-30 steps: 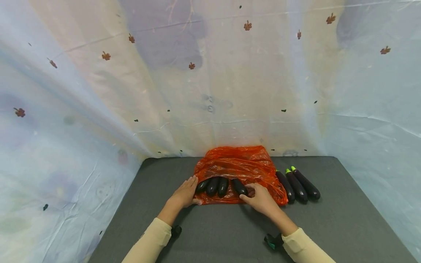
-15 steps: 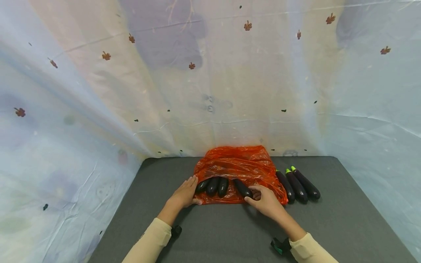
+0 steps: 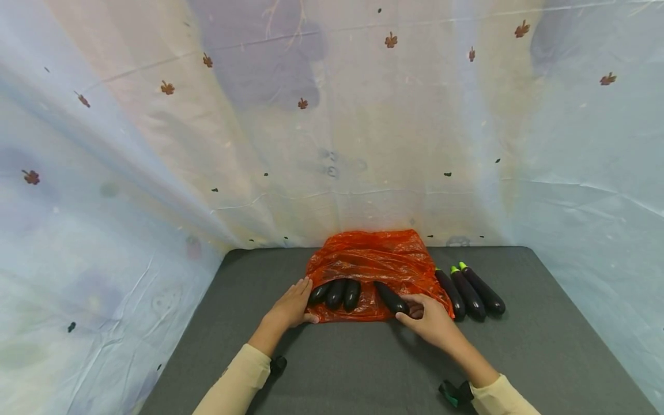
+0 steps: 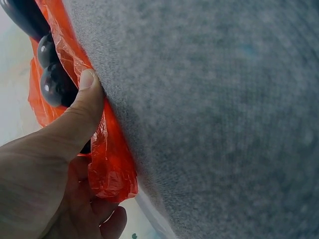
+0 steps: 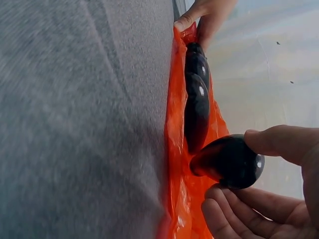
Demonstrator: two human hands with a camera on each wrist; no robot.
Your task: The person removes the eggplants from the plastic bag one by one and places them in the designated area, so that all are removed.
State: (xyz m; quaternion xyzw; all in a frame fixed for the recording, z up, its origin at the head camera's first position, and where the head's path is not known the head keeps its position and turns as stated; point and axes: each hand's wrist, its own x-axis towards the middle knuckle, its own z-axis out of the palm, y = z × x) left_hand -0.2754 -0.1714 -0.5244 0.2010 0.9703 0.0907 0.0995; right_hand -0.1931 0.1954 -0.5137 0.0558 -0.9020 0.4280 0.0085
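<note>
An orange-red plastic bag (image 3: 373,253) lies flat on the table with its mouth toward me. Several dark eggplants (image 3: 335,294) show their rounded ends in the mouth. At the bag's left corner my left hand (image 3: 291,304) holds the film; in the left wrist view the thumb (image 4: 85,94) is on the near edge, with fingers behind. My right hand (image 3: 429,320) pinches another eggplant (image 3: 390,297) by its rounded end, thumb on one side and fingers on the other. This eggplant slants partway out of the mouth, its far tip hidden under the film.
Right of the bag lie three eggplants (image 3: 471,294) side by side with green stem ends pointing away; the nearest touches or is partly under the bag's edge. A grey cloth-covered table (image 3: 342,369) carries everything. A patterned plastic sheet (image 3: 353,127) hangs behind and at the sides.
My right hand has moved right and toward me, drawing the pinched eggplant farther out of the bag and away from the others. The left hand and the bag have stayed put.
</note>
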